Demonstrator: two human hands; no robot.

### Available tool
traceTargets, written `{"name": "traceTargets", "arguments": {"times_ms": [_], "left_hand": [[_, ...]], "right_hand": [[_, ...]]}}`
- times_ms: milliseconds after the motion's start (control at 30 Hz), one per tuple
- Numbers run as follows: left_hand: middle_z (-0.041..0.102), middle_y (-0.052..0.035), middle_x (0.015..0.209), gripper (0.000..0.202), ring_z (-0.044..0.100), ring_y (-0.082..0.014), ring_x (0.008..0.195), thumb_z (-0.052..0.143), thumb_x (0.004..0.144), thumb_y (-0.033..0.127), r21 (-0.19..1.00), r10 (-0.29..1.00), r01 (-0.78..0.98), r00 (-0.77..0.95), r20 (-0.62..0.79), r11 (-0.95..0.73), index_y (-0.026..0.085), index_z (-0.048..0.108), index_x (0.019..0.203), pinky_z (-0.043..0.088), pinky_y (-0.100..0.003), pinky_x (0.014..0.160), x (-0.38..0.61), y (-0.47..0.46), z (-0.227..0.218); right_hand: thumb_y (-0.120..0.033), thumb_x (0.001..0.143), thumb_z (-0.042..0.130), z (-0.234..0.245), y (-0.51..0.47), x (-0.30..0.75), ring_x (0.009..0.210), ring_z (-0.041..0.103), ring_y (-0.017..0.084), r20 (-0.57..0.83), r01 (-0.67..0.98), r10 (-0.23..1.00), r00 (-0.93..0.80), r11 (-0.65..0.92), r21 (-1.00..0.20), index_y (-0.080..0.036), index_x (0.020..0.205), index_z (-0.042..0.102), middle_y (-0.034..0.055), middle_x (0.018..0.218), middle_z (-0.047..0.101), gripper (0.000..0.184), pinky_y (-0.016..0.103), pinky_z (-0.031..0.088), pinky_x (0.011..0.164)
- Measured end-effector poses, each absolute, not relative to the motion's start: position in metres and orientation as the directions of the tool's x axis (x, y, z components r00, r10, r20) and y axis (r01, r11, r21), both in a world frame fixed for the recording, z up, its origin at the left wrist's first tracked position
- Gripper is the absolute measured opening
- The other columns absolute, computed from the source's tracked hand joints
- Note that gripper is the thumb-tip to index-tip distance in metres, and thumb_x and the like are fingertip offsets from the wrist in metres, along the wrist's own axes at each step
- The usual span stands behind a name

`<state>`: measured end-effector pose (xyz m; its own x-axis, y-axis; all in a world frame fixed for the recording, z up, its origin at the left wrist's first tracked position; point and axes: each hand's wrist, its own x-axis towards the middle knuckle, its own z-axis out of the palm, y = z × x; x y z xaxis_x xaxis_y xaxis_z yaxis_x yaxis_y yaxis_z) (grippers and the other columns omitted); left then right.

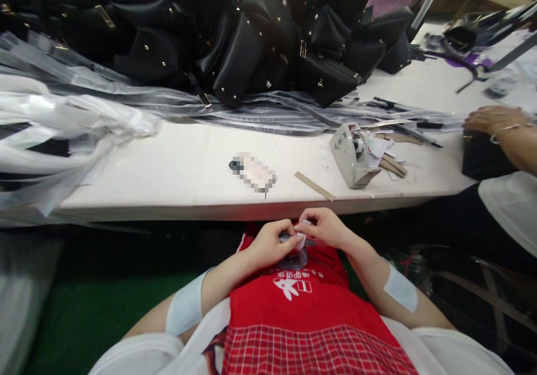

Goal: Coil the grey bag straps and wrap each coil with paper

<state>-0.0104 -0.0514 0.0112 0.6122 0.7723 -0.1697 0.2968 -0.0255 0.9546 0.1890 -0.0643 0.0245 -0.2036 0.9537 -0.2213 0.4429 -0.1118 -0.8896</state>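
My left hand (272, 243) and my right hand (322, 226) are held together over my lap, just below the front edge of the white table (176, 179). Both have their fingers curled in a pinch around a small roll of clear tape (293, 254) and a bit of white material at the fingertips. A red apron (306, 313) lies under them. What exactly the right fingers pinch is too small to name.
A pile of black bags (251, 39) fills the back of the table, with clear plastic sheets (62, 117) at the left. A phone (254, 172), a cardboard strip (314, 186) and a grey tape dispenser (351, 154) lie near the front. Another person's hand (495, 120) rests on a black bag at the right.
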Motion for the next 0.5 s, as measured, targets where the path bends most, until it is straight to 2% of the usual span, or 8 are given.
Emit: {"name": "traceTargets", "arguments": {"times_ms": [67,167,233,300,400,500], "left_hand": [[0.062,0.0007,0.067,0.026,0.053,-0.011,0.061,0.061,0.083,0.039,0.956,0.776,0.291,0.609,-0.166,-0.024,0.016,0.056,0.071,0.041,-0.022,0.06,-0.01,-0.056,0.011],[0.064,-0.0019,0.074,0.023,0.056,-0.0125,0.067,0.062,0.083,0.036,0.967,0.762,0.244,0.639,-0.103,-0.074,0.016,0.058,0.072,0.043,-0.023,0.065,-0.013,-0.06,0.009],[0.064,-0.0023,0.076,0.021,0.057,-0.0129,0.069,0.062,0.084,0.035,0.971,0.752,0.212,0.656,-0.057,-0.111,0.017,0.057,0.073,0.044,-0.024,0.068,-0.015,-0.062,0.01],[0.062,-0.0025,0.079,0.019,0.057,-0.0135,0.073,0.061,0.084,0.032,0.969,0.76,0.198,0.65,-0.018,-0.147,0.017,0.057,0.073,0.044,-0.025,0.072,-0.016,-0.062,0.013],[0.058,-0.0032,0.088,0.013,0.056,-0.015,0.084,0.062,0.081,0.027,0.958,0.804,0.221,0.594,0.017,-0.184,0.018,0.056,0.073,0.043,-0.027,0.079,-0.016,-0.062,0.019],[0.057,-0.0016,0.083,0.012,0.055,-0.0148,0.079,0.062,0.077,0.024,0.965,0.805,0.26,0.58,-0.123,-0.039,0.018,0.053,0.071,0.043,-0.027,0.075,-0.013,-0.06,0.02]], "right_hand": [[-0.052,0.079,0.064,0.01,-0.068,0.188,0.05,0.048,0.011,-0.287,0.386,0.948,-0.138,-0.215,-0.897,-0.016,0.068,0.064,-0.0021,0.055,0.058,0.038,0.023,0.035,0.049],[-0.066,0.082,0.049,-0.008,-0.077,0.185,0.046,0.05,0.013,-0.47,0.214,0.875,-0.111,-0.441,-0.872,-0.016,0.062,0.062,-0.0001,0.05,0.057,0.056,0.025,0.037,0.048],[-0.069,0.077,0.054,-0.015,-0.083,0.18,0.051,0.053,0.014,-0.539,0.108,0.823,-0.18,-0.528,-0.842,-0.015,0.064,0.063,0.0016,0.055,0.062,0.056,0.026,0.04,0.052],[-0.064,0.069,0.067,-0.016,-0.088,0.173,0.056,0.054,0.014,-0.525,0.007,0.829,-0.192,-0.534,-0.846,-0.015,0.067,0.065,0.0015,0.062,0.064,0.049,0.025,0.041,0.055],[-0.055,0.065,0.075,-0.012,-0.091,0.165,0.058,0.054,0.013,-0.423,-0.098,0.904,-0.058,-0.427,-0.899,-0.015,0.069,0.066,0.0005,0.064,0.065,0.04,0.025,0.042,0.057],[-0.049,0.067,0.074,-0.007,-0.09,0.164,0.059,0.055,0.014,-0.327,-0.024,0.944,0.036,-0.326,-0.945,-0.015,0.069,0.068,0.002,0.066,0.066,0.035,0.026,0.043,0.058]]}}
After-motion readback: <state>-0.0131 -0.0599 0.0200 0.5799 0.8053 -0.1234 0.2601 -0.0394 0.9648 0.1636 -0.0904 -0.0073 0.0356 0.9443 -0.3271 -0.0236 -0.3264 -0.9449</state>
